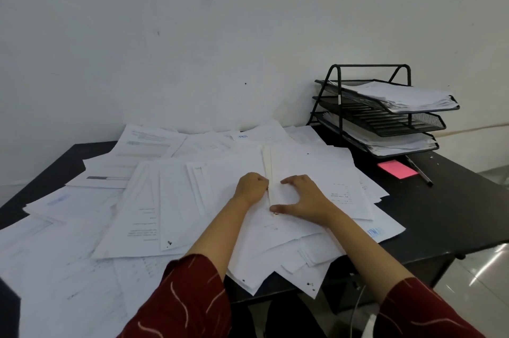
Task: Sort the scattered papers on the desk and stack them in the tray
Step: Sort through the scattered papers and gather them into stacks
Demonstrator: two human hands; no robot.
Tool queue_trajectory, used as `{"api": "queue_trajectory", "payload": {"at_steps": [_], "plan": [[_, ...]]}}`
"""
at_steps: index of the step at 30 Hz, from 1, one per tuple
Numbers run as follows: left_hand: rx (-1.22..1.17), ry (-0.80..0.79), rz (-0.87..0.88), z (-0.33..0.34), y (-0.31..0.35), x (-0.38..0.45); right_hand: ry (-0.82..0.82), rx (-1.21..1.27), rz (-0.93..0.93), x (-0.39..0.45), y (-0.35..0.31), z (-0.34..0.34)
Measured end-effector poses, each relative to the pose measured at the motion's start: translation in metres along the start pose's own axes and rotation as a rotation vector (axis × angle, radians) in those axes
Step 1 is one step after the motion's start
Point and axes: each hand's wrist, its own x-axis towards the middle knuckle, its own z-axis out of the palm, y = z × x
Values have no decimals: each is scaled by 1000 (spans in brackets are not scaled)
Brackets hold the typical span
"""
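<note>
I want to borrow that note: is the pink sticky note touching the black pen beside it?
Cannot tell. In the head view the pink sticky note and the black pen meet edge to edge, with no visible gap, but actual contact is unclear.

Papers point(170, 200) scattered, tray point(385, 114) part-filled

White printed sheets overlap across the desk; the black three-tier mesh tray at far right holds stacks on top and bottom.

Loose white printed paper sheets point(170, 200) cover the black surface point(440, 213) left to centre. At the right rear stands a three-tier black wire-mesh tray point(385, 117) — pink sticky-note pad point(397, 169) and dark pen point(420, 171) just before it.
</note>
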Motion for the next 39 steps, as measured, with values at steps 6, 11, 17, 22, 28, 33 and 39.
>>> {"api": "queue_trajectory", "payload": {"at_steps": [6, 11, 17, 22, 28, 33, 39], "plan": [[44, -67, -81, 1, 2, -3, 158, 122, -77, -3, 10, 2], [-8, -22, -45, 8, -6, -5, 494, 362, 15, -8, 10, 0], [-283, -2, -90, 7, -6, -7, 561, 341, -49, -9, 10, -2], [-417, -11, -229, 2, 3, -2, 546, 355, -61, -10, 10, 0], [-448, -75, -320, -2, 15, 6, 339, 336, -46, -13, 7, 0], [-387, -74, -294, 2, 13, 9, 241, 234, -67, -11, 8, 3], [-347, -81, -242, 1, 10, 8, 314, 360, -67, -10, 14, -2]]}}
